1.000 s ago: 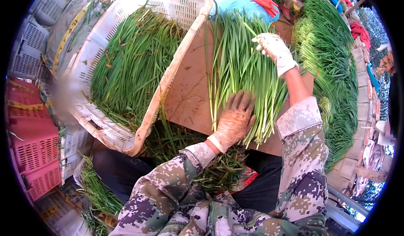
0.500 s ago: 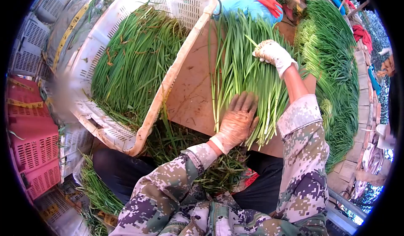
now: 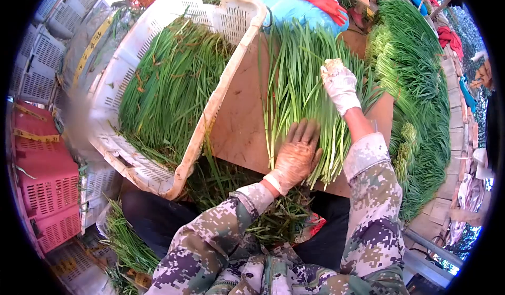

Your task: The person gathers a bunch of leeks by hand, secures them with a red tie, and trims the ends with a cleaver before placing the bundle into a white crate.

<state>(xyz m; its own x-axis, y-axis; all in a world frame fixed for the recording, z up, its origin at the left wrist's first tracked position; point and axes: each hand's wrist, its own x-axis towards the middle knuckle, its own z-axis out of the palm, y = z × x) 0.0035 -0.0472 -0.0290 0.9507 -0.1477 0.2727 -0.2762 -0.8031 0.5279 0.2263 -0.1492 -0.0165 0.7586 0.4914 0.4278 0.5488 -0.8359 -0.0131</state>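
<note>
1. The chive bundle (image 3: 297, 84) is laid lengthwise on the brown desk (image 3: 239, 111), just beside the white basket (image 3: 221, 92).
2. Its stalk ends are pressed down by the left hand (image 3: 295, 155), fingers open and flat.
3. Its leaves are gripped by the right hand (image 3: 340, 84), fingers curled closed on a few blades.
4. Sorting is judged to be in hand. A steady left hold and a straight pull along the blades are called for next.

Green chive bundle (image 3: 300, 84) flat on board (image 3: 239, 116)
</note>
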